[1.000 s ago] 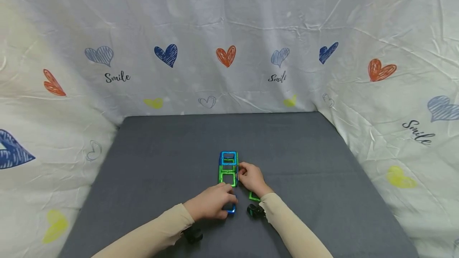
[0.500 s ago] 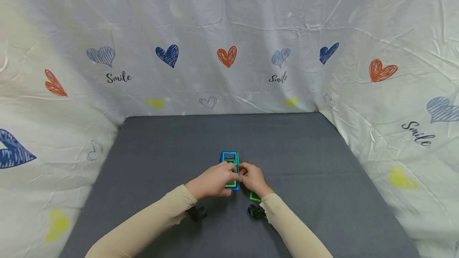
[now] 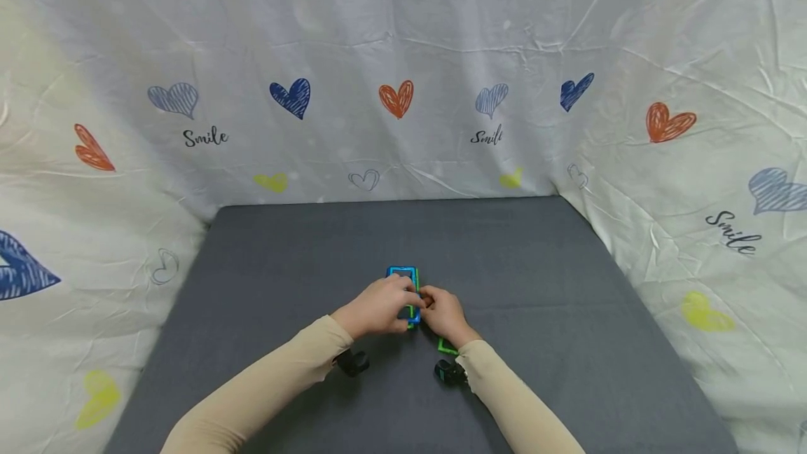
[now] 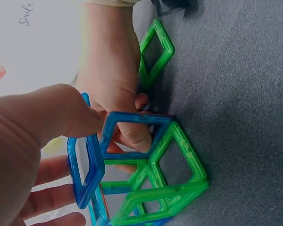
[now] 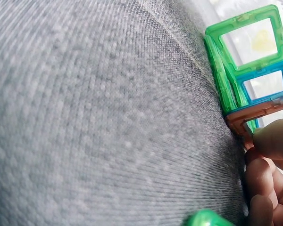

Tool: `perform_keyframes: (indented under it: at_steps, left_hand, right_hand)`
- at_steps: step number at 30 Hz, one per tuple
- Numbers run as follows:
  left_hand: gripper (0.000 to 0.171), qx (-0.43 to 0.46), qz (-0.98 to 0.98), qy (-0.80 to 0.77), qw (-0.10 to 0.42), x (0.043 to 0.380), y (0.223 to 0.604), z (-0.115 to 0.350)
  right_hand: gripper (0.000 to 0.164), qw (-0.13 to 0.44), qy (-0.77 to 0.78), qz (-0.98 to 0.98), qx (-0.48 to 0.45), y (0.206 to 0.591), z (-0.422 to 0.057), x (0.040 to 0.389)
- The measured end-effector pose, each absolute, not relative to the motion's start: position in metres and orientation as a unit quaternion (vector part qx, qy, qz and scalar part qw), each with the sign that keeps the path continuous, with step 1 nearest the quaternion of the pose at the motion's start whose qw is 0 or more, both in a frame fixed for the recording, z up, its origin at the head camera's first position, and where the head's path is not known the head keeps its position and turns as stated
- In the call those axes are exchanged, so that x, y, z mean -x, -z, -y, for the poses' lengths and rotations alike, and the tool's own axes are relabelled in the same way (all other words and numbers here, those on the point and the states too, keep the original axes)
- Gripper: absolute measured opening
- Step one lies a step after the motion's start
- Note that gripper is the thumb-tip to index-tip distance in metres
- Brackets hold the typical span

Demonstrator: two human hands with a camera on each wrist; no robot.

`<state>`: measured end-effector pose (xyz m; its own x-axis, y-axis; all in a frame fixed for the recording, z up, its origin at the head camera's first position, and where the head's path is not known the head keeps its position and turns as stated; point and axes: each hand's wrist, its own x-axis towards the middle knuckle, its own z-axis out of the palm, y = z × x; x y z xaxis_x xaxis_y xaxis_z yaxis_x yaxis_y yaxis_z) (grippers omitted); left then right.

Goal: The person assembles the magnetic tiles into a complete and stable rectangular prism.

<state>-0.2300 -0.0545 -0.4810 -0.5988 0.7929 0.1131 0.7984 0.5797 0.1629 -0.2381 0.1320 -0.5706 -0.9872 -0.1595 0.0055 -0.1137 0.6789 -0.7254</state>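
My left hand (image 3: 381,305) pinches a blue square magnetic tile (image 4: 97,160) between thumb and fingers, holding it upright at the open side of a small box-like build of magnetic tiles. Green frames (image 4: 165,193) and blue frames make up this build. On its right side, my right hand (image 3: 444,312) grips a wall tile (image 4: 137,117), thumb on the inner face and fingers behind. From the right wrist, that wall's edge looks reddish-brown (image 5: 259,112), with a green tile (image 5: 245,21) standing beyond. My left hand hides much of the build in the head view.
A loose green tile (image 4: 168,49) lies on the dark grey tabletop (image 3: 302,251) beside my right wrist, partly under it. Black wrist cameras (image 3: 449,372) hang below both sleeves. A white curtain (image 3: 429,33) printed with hearts surrounds the table.
My left hand has lifted the blue tile from the table in front and carried it forward and up onto the build. The right hand has stayed in place at the build's side.
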Motion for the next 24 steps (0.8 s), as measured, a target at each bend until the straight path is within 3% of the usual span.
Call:
perform_keyframes:
  at_steps: [24]
  left_hand:
    - [0.034,0.397,0.913,0.095,-0.006,0.2355,0.4902,0.0523]
  right_hand:
    - [0.024,0.03,0.397,-0.914,0.074,0.5685,-0.1308,0.2376]
